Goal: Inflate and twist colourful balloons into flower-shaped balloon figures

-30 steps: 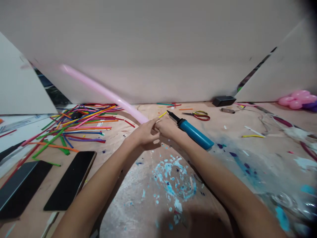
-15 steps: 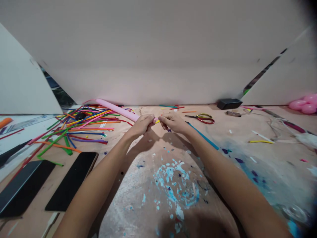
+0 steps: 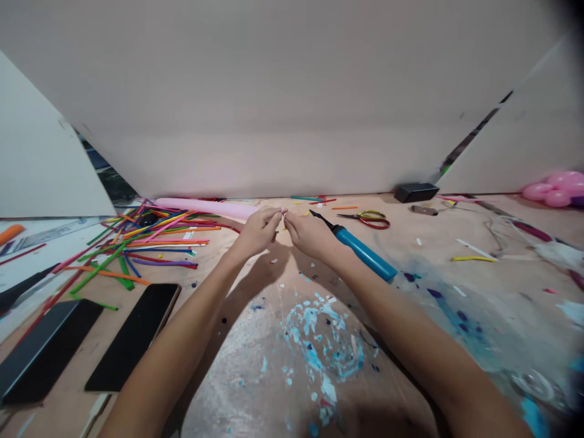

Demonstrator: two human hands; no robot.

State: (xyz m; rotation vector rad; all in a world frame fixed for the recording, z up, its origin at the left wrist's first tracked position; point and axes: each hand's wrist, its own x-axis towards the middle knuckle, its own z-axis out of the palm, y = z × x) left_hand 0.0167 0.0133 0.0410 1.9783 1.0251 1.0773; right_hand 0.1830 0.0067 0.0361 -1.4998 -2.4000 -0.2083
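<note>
A long inflated pink balloon (image 3: pixel 210 207) stretches leftward from my hands along the foot of the white board. My left hand (image 3: pixel 258 233) is closed around its near end. Pressed up against those fingertips, my right hand (image 3: pixel 309 233) pinches the balloon's pink tip, which is mostly hidden between the fingers. A blue balloon pump (image 3: pixel 367 254) with a black nozzle lies just right of my right hand, partly behind the wrist. Red-handled scissors (image 3: pixel 371 219) rest farther right.
Several uninflated coloured balloons (image 3: pixel 159 240) are heaped at the left, near a phone (image 3: pixel 134 334) and a black box (image 3: pixel 50 350). A small black block (image 3: pixel 416 192) stands by the white board (image 3: pixel 283 121). Pink round balloons (image 3: pixel 554 190) sit far right; blue paint flecks mark the table (image 3: pixel 255 365).
My hands have come together at the balloon's end, the right moving slightly left. The pink balloon now lies flatter, and more of the blue pump shows beside my right wrist.
</note>
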